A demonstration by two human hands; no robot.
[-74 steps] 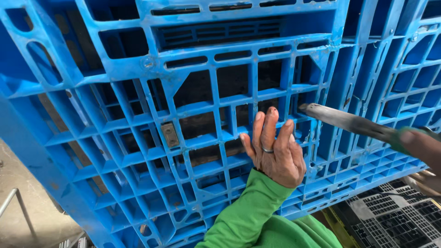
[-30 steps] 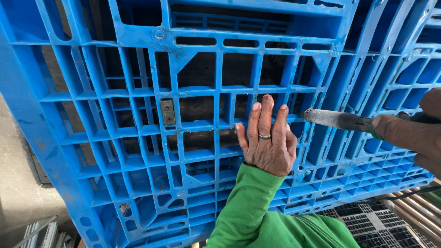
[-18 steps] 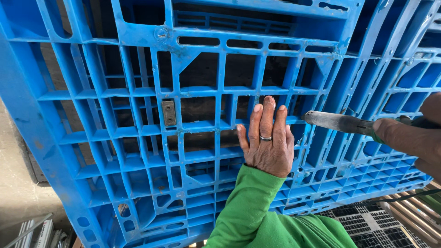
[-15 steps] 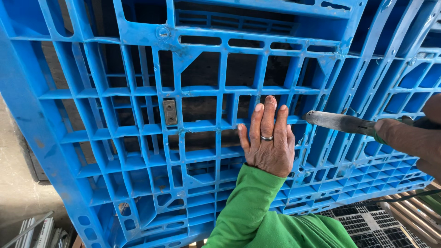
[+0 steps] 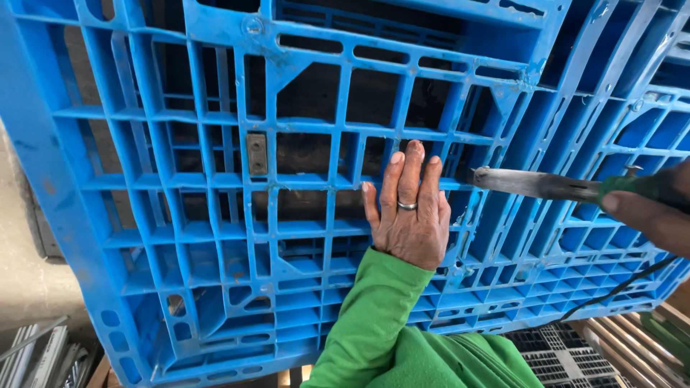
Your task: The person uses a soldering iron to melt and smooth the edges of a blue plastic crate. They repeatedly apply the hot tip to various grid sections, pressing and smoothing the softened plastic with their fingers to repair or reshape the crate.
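Left hand point(image 5: 410, 215) lies flat on the blue pallet point(image 5: 215, 215), fingers straight and near together, ring on one finger. It grips nothing; it just presses the grid ribs. The green sleeve point(image 5: 374, 316) runs down and back from the wrist.

Right hand point(image 5: 650, 212) sits at the frame's right edge, partly cut off. It's closed round the green handle of a metal tool point(image 5: 532, 185). The flat grey blade runs from that fist toward the left hand, and the tip stops just beside the left fingertips, at a rib junction. Whether the tip touches plastic, I can't tell.

The pallet stands tilted up in front, underside grid facing the camera, and fills most of the view. A small grey metal plate point(image 5: 256, 153) is fixed on a rib well to the far side of the left hand, away from the tool.

Doing this well, my judgement:
- Keep the left palm flat and fingers clear of the blade line. The tip is very close to them now, and a slip goes straight into the fingers.
- Brace the pallet hard so it doesn't rock under tool force.
- Hold the blade square to the rib and use short, controlled pushes.

A dark grid pallet point(image 5: 553, 356) lies below the right hand.
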